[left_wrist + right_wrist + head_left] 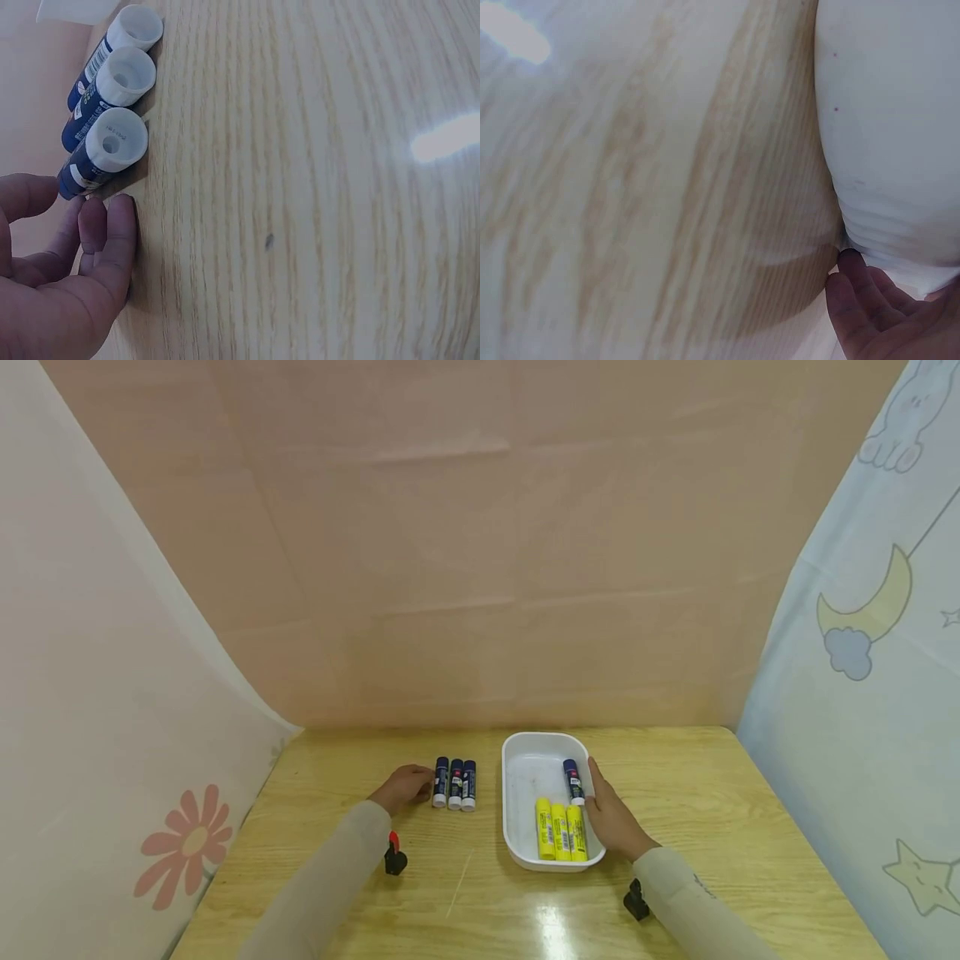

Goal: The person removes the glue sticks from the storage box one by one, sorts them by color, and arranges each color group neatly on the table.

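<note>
Three dark blue glue sticks with white ends lie side by side on the table; the leftmost glue stick (441, 782) is nearest my left hand (405, 787). In the left wrist view, the thumb and bent fingers (112, 247) of that hand are at the dark end of this stick, with no firm hold visible. My right hand (613, 817) holds the right wall of a white plastic tray (525, 835), thumb over the rim and fingers outside. Inside the tray lie a blue glue stick (573, 782) and three yellow glue sticks (561, 832).
The wooden table (450, 910) ends at a beige cloth backdrop (480, 568). Patterned cloth hangs on both sides. Black wrist mounts (395, 858) sit at both wrists. Bare tabletop lies between the blue sticks and the tray.
</note>
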Motion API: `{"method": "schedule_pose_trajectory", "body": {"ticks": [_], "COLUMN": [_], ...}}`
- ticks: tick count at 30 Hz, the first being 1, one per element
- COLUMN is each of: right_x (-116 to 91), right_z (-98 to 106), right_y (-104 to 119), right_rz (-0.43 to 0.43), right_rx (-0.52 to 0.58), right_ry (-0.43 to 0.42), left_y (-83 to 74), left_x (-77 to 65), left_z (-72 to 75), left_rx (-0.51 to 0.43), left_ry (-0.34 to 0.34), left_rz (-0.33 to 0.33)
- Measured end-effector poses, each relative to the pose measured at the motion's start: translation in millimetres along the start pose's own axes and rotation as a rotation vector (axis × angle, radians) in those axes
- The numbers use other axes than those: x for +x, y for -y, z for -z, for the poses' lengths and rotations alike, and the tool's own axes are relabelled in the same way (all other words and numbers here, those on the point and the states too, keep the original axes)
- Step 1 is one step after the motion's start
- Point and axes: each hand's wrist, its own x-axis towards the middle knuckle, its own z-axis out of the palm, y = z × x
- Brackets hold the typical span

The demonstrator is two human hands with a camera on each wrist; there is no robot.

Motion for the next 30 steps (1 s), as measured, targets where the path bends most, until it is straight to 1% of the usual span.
{"method": "schedule_pose_trajectory", "body": {"ticks": [4,8,10,14,16,19,21,23,26,28,30], "right_x": [-0.6,-0.9,-0.8,0.0,0.7,0.8,0.5,0.1,-0.2,-0.4,-0.5], "right_z": [-0.9,-2.2,-2.8,-2.3,-1.6,0.0,0.9,1.5,1.2,0.6,-0.2], "right_y": [-1.1,-0.9,-0.7,-0.7,-0.9,-1.1,-1.0,-0.2,1.4,2.3,2.5], "right_rz": [0.011,0.015,0.015,0.021,0.021,0.017,0.014,0.016,0.018,0.019,0.018], "right_rx": [-0.003,0.008,0.015,0.008,0.002,-0.005,-0.009,-0.005,0.002,0.007,0.007], "right_ry": [-0.012,-0.007,-0.002,-0.003,-0.004,0.002,0.002,-0.002,-0.007,-0.003,0.002], "left_y": [0.0,1.4,1.4,-4.3,-9.7,-22.9,-35.7,-51.6,-75.2,-88.1,-97.7], "left_x": [-0.2,0.8,0.1,-4.2,-6.6,-9.1,-11.2,-14.3,-20.8,-25.4,-29.9], "left_z": [1.8,4.0,5.7,10.0,11.7,10.6,6.8,-0.1,-15.0,-27.0,-38.8], "left_rx": [-0.039,-0.037,-0.017,-0.026,-0.028,-0.054,-0.073,-0.121,-0.212,-0.28,-0.335], "left_ry": [0.019,0.033,0.041,0.054,0.038,0.009,0.001,0.012,0.066,0.128,0.194], "left_rz": [0.009,0.012,0.009,-0.016,-0.053,-0.115,-0.157,-0.187,-0.227,-0.245,-0.252]}}
